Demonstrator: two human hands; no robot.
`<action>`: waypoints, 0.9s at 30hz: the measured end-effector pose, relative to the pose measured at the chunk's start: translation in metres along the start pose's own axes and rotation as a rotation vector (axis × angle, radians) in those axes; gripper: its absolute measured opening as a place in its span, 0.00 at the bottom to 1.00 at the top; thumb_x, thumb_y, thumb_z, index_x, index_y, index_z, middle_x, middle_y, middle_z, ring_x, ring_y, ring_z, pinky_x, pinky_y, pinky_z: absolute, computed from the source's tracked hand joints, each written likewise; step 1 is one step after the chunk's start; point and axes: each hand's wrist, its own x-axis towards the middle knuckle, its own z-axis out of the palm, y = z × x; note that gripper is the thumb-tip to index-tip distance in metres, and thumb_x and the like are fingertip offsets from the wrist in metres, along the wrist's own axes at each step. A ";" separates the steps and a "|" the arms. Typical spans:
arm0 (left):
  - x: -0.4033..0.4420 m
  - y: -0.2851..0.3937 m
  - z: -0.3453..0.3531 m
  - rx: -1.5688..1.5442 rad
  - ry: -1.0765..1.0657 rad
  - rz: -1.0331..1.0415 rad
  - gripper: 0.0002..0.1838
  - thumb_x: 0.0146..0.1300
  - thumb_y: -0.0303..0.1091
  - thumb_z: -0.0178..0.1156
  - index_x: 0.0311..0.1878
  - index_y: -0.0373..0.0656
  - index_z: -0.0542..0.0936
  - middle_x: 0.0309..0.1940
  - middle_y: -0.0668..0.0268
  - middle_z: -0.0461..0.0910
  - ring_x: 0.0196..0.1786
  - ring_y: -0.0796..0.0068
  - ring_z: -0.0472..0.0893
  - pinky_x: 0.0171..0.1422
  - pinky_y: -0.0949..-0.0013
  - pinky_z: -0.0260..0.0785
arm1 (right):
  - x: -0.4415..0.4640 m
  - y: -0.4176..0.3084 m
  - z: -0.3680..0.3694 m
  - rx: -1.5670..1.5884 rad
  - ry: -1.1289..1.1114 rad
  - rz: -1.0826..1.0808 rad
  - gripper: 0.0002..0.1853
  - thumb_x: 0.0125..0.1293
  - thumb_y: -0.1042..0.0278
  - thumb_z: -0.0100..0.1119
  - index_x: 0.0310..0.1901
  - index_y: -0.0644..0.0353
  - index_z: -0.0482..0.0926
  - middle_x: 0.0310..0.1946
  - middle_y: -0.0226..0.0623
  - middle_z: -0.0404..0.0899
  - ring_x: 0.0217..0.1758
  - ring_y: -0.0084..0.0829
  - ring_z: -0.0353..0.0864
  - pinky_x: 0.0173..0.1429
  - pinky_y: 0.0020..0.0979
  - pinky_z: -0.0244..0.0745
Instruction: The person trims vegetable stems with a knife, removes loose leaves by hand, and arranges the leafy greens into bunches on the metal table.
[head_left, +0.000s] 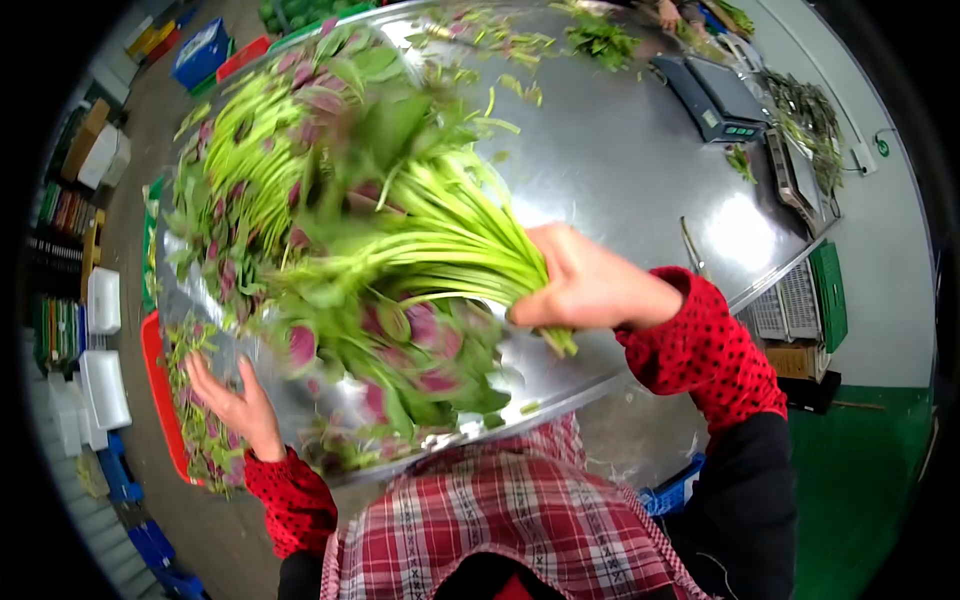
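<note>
A thick bunch of leafy greens [450, 240] with pale green stems and green-and-purple leaves is gripped at its stem ends by my right hand [590, 280]. The bunch spreads leftward over the metal table [590, 130], its leaf ends blurred by motion. My left hand [238, 405] is empty, fingers apart, at the table's left front beside a red crate [165, 400] with leaves in it. Beyond the bunch, a heap of the same greens [250, 150] lies on the table.
A scale [712, 98] stands at the back right, with another device [795, 175] near the table's right edge. Loose leaves and stems [480, 35] are scattered at the far side, near another person's hand [668, 14]. White bins [104, 388] stand at the left.
</note>
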 end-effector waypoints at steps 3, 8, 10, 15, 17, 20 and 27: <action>-0.007 0.022 0.031 0.072 -0.187 0.127 0.32 0.56 0.27 0.60 0.66 0.38 0.65 0.69 0.51 0.59 0.70 0.50 0.61 0.73 0.50 0.50 | 0.008 0.061 0.013 -0.167 -0.094 -0.050 0.19 0.52 0.76 0.59 0.48 0.67 0.75 0.31 0.41 0.83 0.33 0.32 0.82 0.39 0.38 0.78; -0.020 0.091 0.081 -0.071 -0.360 0.247 0.29 0.58 0.32 0.60 0.63 0.33 0.67 0.66 0.48 0.64 0.66 0.46 0.65 0.69 0.50 0.54 | -0.030 0.057 -0.101 -0.136 0.111 0.058 0.18 0.47 0.76 0.62 0.43 0.68 0.77 0.26 0.37 0.82 0.27 0.27 0.79 0.31 0.31 0.74; -0.036 0.120 0.109 -0.191 -0.412 0.278 0.25 0.58 0.30 0.59 0.58 0.31 0.70 0.63 0.45 0.66 0.63 0.45 0.67 0.67 0.51 0.56 | -0.049 0.057 -0.154 0.087 0.446 0.029 0.17 0.47 0.78 0.61 0.43 0.67 0.77 0.25 0.30 0.79 0.22 0.21 0.76 0.25 0.25 0.70; -0.078 0.203 0.170 -0.459 -0.660 0.458 0.26 0.51 0.31 0.64 0.55 0.38 0.73 0.59 0.47 0.68 0.59 0.49 0.69 0.61 0.54 0.61 | -0.020 0.144 -0.276 0.286 1.012 -0.189 0.07 0.49 0.77 0.61 0.32 0.66 0.76 0.22 0.32 0.76 0.20 0.22 0.72 0.23 0.28 0.70; -0.088 0.236 0.190 -0.561 -0.814 0.503 0.30 0.46 0.30 0.68 0.56 0.38 0.72 0.58 0.50 0.70 0.56 0.52 0.72 0.58 0.54 0.62 | 0.007 0.195 -0.313 0.414 1.062 -0.209 0.06 0.50 0.77 0.61 0.31 0.66 0.76 0.22 0.34 0.76 0.19 0.24 0.74 0.23 0.30 0.72; -0.097 0.270 0.221 -0.685 -0.879 0.645 0.28 0.46 0.32 0.68 0.53 0.37 0.73 0.60 0.52 0.70 0.59 0.52 0.72 0.58 0.53 0.65 | 0.047 0.301 -0.335 0.756 1.178 -0.042 0.07 0.51 0.77 0.62 0.32 0.69 0.77 0.22 0.40 0.78 0.20 0.32 0.79 0.24 0.33 0.75; -0.135 0.317 0.264 -0.834 -1.038 0.960 0.30 0.49 0.43 0.67 0.54 0.37 0.73 0.61 0.51 0.68 0.63 0.52 0.68 0.66 0.50 0.60 | 0.075 0.408 -0.278 0.930 1.256 0.238 0.31 0.50 0.60 0.74 0.51 0.75 0.76 0.47 0.52 0.80 0.48 0.41 0.80 0.52 0.39 0.74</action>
